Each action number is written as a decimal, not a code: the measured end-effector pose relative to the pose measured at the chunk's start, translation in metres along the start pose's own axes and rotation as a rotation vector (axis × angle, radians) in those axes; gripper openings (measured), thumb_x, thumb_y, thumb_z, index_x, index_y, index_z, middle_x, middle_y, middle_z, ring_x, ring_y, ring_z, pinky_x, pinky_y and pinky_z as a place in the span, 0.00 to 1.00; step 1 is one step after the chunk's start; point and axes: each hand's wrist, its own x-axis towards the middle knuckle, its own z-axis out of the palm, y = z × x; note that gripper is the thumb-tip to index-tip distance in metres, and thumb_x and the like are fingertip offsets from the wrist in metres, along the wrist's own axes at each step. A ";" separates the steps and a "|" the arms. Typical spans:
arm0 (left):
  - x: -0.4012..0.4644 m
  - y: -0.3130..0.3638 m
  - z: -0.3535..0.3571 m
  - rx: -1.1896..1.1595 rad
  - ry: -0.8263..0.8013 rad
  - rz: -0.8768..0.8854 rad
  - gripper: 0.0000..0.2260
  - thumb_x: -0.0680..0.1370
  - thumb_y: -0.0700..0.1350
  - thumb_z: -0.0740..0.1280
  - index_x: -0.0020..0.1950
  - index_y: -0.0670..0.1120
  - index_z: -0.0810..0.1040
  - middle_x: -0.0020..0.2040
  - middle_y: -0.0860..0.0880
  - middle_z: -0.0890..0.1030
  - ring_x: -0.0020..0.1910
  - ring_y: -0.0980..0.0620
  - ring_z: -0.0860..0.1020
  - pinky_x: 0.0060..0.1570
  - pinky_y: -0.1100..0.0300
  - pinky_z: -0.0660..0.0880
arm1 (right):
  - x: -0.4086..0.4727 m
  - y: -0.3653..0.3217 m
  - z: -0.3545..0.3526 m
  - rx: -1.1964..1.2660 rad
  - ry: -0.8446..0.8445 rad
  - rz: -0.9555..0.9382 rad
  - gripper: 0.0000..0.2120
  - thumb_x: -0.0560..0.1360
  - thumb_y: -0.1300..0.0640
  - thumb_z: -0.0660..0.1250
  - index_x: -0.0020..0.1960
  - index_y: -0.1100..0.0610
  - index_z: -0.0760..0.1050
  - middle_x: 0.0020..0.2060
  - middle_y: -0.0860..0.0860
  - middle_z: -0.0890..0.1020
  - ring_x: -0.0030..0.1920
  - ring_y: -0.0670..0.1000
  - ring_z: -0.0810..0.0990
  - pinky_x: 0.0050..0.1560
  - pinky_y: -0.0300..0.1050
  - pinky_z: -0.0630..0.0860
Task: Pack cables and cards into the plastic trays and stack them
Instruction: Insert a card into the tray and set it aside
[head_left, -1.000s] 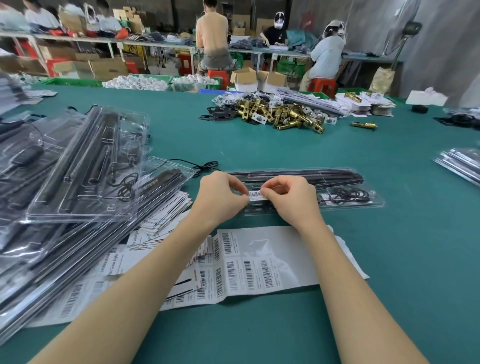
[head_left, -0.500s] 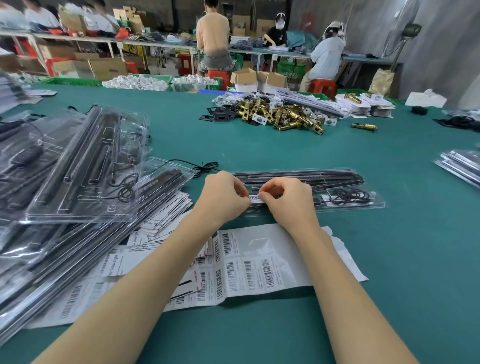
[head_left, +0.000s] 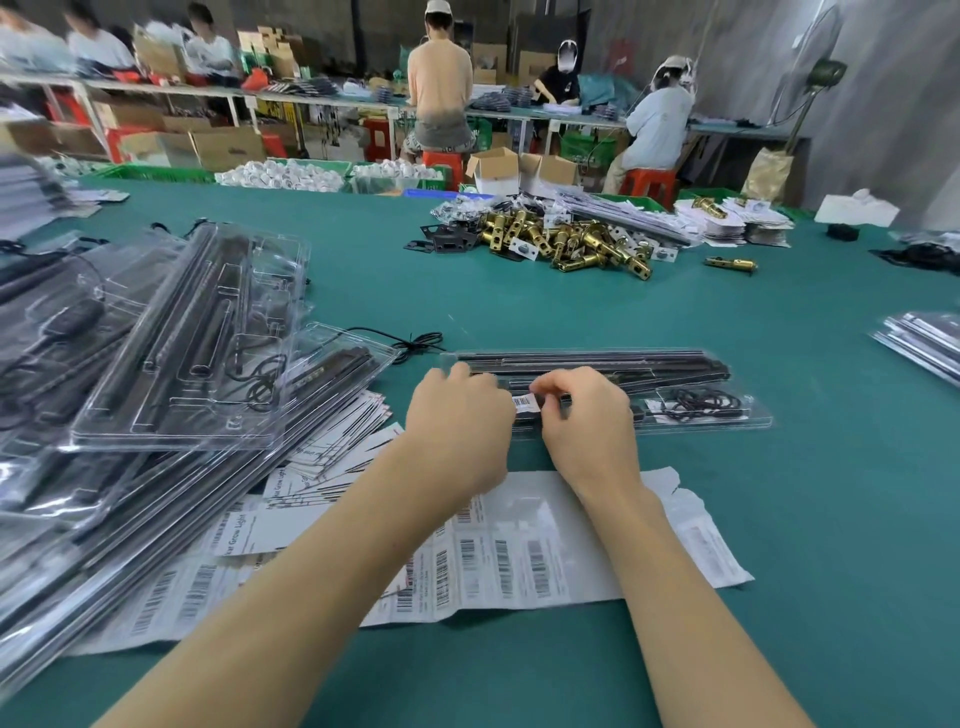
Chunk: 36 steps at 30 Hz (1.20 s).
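Soft, even light is falling from overhead, leaving only faint shadows under the forearms. Glare is glinting off the clear trays (head_left: 187, 353) left of the fingers. Far beyond the fingers, the seated workers (head_left: 441, 83) are blurring, and the wide lens is bending the edges.

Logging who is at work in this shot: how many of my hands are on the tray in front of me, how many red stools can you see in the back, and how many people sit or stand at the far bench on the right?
Hands on the tray: 2, left hand and right hand
Red stools: 2
People at the far bench: 3
Total: 7
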 end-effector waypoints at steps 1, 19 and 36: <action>0.001 -0.002 0.002 -0.034 0.019 0.060 0.14 0.79 0.48 0.64 0.63 0.50 0.77 0.64 0.52 0.76 0.64 0.47 0.71 0.55 0.54 0.69 | -0.002 0.001 -0.002 -0.010 -0.027 -0.067 0.12 0.77 0.65 0.65 0.51 0.54 0.85 0.49 0.48 0.85 0.50 0.52 0.81 0.53 0.47 0.77; 0.012 -0.043 0.027 -0.545 0.237 0.017 0.06 0.75 0.50 0.74 0.45 0.50 0.88 0.42 0.53 0.86 0.41 0.56 0.79 0.52 0.57 0.78 | -0.018 0.011 -0.015 -0.276 -0.207 -0.139 0.16 0.77 0.48 0.66 0.64 0.37 0.79 0.60 0.31 0.79 0.65 0.47 0.71 0.65 0.48 0.66; 0.005 -0.050 0.060 -0.776 0.390 -0.168 0.14 0.72 0.56 0.76 0.49 0.49 0.81 0.50 0.53 0.78 0.50 0.54 0.77 0.54 0.55 0.76 | -0.015 0.010 -0.007 -0.252 -0.205 0.062 0.16 0.80 0.46 0.66 0.66 0.35 0.74 0.71 0.39 0.71 0.74 0.47 0.64 0.73 0.75 0.45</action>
